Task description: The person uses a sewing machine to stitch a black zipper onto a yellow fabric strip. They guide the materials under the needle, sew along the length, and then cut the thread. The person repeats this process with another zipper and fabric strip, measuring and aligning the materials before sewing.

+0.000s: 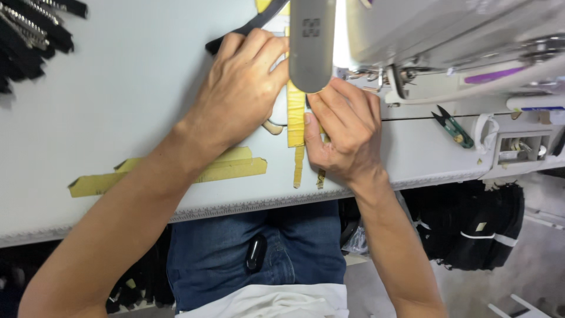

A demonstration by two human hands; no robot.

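My left hand [241,88] lies flat, palm down, fingers [259,47] spread forward and pressing on a black strap [247,28] that runs diagonally away under the sewing machine head [424,29]. It is pressing rather than gripping; nothing is closed inside it. My right hand [344,126] sits just beside it, fingers curled down, the tips pinching or pinning a narrow yellow strip [296,121] against the white table [118,106]. I cannot tell for sure whether the thumb holds the strip or only rests on it, since the grey machine arm [312,44] hangs in front and hides the point where the two hands meet. The yellow strip runs toward me from under that arm, between both hands, and ends short of the table's front edge.

Near my left wrist several pieces of tan tape [226,168] are stuck to the table in a long slanted band. To the right, beyond my right hand, small green-handled thread snips [452,126] lie on the machine bed. A heap of black zippers [29,32] sits at the far left corner. Below the table edge, my blue jeans [294,247] show.
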